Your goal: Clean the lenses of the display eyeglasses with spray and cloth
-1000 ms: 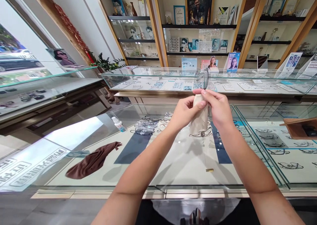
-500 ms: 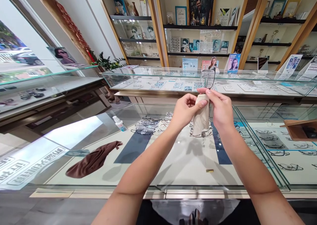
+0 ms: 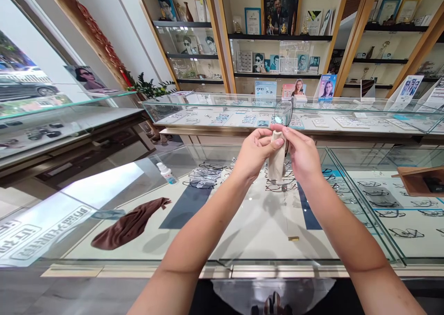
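Observation:
Held up over the glass counter is a pair of eyeglasses [image 3: 283,114], one thin-rimmed lens standing above my fingers. My right hand [image 3: 302,151] is closed on the glasses, thumb and fingers pinching near the frame. My left hand [image 3: 255,151] pinches a cream cloth [image 3: 276,161] that hangs down between the hands, its upper edge by the glasses. The fingers hide most of the lower frame; a dark temple arm shows beside the cloth.
On the glass counter [image 3: 243,245] lie a crumpled brown cloth [image 3: 132,225] and a small white spray bottle [image 3: 166,173] at the left. Rows of eyeglass frames [image 3: 204,175] sit inside. A wooden tray [image 3: 421,181] stands at the right. A second display case [image 3: 215,116] runs behind.
Both hands have shifted slightly left and a little down with the glasses and the cloth. The glasses have turned somewhat, and the cloth hangs narrower.

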### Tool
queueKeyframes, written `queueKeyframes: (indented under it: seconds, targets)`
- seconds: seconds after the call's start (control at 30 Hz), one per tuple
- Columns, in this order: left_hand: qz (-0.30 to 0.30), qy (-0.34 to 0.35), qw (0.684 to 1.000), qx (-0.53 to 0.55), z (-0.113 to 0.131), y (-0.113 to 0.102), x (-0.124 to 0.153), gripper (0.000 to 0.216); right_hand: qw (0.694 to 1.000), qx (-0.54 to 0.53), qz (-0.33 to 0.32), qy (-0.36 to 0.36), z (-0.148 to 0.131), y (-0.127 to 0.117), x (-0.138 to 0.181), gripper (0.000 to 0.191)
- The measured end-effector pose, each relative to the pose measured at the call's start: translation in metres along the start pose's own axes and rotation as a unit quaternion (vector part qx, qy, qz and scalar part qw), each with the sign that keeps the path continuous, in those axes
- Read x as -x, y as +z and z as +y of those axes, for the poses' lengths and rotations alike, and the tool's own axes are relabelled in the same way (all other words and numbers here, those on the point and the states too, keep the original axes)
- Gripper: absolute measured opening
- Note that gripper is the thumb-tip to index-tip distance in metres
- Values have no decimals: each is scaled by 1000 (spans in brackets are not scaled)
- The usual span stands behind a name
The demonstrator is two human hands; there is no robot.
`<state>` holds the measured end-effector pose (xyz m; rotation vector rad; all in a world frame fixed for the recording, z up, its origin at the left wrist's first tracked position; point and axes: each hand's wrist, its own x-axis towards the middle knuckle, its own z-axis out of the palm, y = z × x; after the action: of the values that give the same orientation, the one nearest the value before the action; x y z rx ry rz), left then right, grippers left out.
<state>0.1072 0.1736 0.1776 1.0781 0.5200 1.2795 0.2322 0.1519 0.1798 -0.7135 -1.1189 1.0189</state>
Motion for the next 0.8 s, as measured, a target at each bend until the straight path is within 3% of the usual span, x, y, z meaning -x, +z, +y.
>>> queueKeyframes:
  seconds: [0.1,0.2,0.33,0.5,0.67,0.8]
  targets:
    - [-19,-11,1000,7,-3,-1,-1,73,1000,-13,8,7,1,0,0,25]
    - [-39,-8,998,-53,-6,-2,0,64,1000,-15,13,-3,2,0,1,25]
    - [-71,41,984,-161,-6,-2,4,53,1000,-11,13,-16,2,1,1,24]
    - [-109,91,977,-156,-3,0,6,55,999,-40,4,-1,-2,3,3,26]
    - [-93,109,977,-158,-4,1,7,57,999,-36,-29,3,-7,1,2,28]
    - [-44,135,980,-140,1,-4,6,56,1000,-11,3,-21,-4,-6,-5,18]
